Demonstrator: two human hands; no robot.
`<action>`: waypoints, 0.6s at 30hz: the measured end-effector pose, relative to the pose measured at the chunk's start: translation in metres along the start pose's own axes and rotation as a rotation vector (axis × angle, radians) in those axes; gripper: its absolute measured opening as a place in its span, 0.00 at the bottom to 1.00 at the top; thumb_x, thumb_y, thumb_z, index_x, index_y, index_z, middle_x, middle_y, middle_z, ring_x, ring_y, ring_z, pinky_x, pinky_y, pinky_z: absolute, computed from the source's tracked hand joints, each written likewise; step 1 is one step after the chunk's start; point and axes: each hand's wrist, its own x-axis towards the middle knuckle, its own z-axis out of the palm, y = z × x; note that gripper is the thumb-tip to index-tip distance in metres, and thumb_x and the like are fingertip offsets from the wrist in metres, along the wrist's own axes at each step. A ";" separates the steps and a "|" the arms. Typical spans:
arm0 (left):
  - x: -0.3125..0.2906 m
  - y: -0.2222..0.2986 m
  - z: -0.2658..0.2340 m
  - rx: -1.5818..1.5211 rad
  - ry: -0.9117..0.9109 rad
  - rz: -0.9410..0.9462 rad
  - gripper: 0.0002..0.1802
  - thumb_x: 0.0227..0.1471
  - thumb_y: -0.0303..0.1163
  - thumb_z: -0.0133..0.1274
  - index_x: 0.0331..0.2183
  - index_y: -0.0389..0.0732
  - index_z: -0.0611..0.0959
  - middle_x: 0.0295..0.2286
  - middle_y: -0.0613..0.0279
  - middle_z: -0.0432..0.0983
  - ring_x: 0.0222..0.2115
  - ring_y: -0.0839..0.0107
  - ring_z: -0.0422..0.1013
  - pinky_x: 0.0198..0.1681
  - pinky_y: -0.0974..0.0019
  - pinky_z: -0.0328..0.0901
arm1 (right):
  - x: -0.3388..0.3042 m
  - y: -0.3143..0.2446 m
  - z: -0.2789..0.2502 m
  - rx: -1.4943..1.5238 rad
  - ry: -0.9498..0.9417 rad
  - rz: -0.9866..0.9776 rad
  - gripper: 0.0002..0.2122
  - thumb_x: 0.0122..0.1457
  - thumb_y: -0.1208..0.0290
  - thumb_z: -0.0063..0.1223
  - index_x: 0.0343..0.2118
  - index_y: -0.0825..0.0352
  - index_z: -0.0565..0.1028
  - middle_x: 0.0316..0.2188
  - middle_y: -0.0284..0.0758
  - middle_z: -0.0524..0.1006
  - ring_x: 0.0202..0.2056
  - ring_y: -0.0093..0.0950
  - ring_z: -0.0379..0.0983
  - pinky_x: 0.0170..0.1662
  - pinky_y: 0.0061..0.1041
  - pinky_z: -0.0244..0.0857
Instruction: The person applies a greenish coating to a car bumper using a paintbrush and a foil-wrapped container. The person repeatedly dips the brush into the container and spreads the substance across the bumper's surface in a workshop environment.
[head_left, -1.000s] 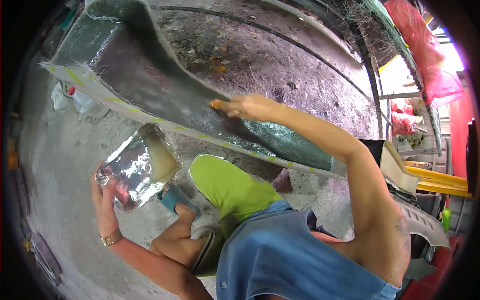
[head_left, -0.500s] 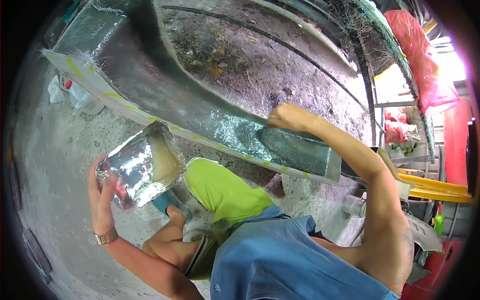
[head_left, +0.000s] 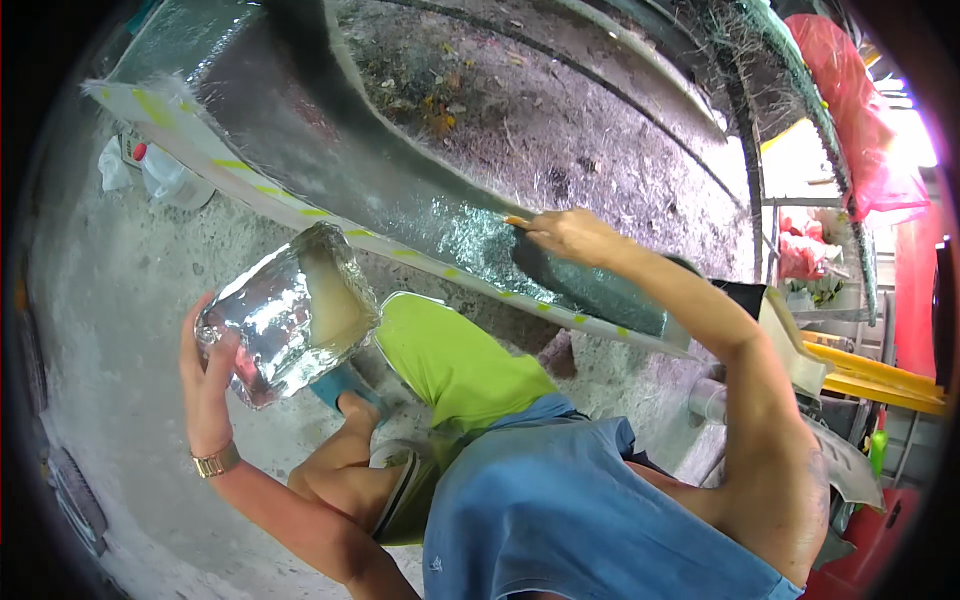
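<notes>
My left hand [head_left: 207, 385] holds up a foil-lined container [head_left: 290, 312] with pale, cloudy liquid in it, tilted toward me. My right hand [head_left: 570, 236] reaches out and grips a brush with an orange handle [head_left: 518, 221], its head pressed on the shiny wet grey surface of a long curved hull-like panel [head_left: 400, 190]. A pale edge strip with yellow-green marks [head_left: 330, 222] runs along the panel's lower rim, just under the brush. My knee in green shorts [head_left: 450, 360] sits between the two hands.
Rough concrete floor [head_left: 110, 300] lies to the left. White plastic bottles and a bag [head_left: 160, 170] rest on it under the panel's far end. Red plastic sheeting [head_left: 850, 90], yellow bars [head_left: 870, 375] and clutter stand at the right.
My right hand swept the brush rightward along the panel, then came back a little to the left. The foil container stayed raised in my left hand.
</notes>
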 end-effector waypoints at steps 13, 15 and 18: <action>-0.004 -0.018 -0.025 -0.096 0.060 -0.152 0.36 0.47 0.39 0.55 0.55 0.32 0.64 0.39 0.53 0.69 0.32 0.66 0.73 0.33 0.67 0.69 | 0.043 -0.002 0.005 0.505 -0.513 -0.040 0.20 0.57 0.65 0.43 0.10 0.67 0.71 0.10 0.32 0.73 0.14 0.25 0.70 0.24 0.30 0.65; 0.000 -0.037 -0.034 -0.098 0.061 -0.179 0.36 0.46 0.40 0.55 0.54 0.33 0.65 0.45 0.54 0.67 0.41 0.65 0.69 0.42 0.64 0.66 | 0.064 -0.012 0.018 0.569 -0.443 -0.038 0.20 0.59 0.64 0.43 0.11 0.67 0.70 0.10 0.33 0.72 0.14 0.27 0.69 0.25 0.31 0.64; -0.003 -0.056 -0.056 -0.099 0.070 -0.200 0.36 0.48 0.44 0.55 0.54 0.37 0.65 0.49 0.57 0.67 0.48 0.65 0.66 0.51 0.60 0.62 | 0.094 -0.026 0.022 0.615 -0.323 -0.139 0.21 0.61 0.63 0.42 0.12 0.68 0.68 0.11 0.34 0.71 0.16 0.31 0.69 0.27 0.33 0.63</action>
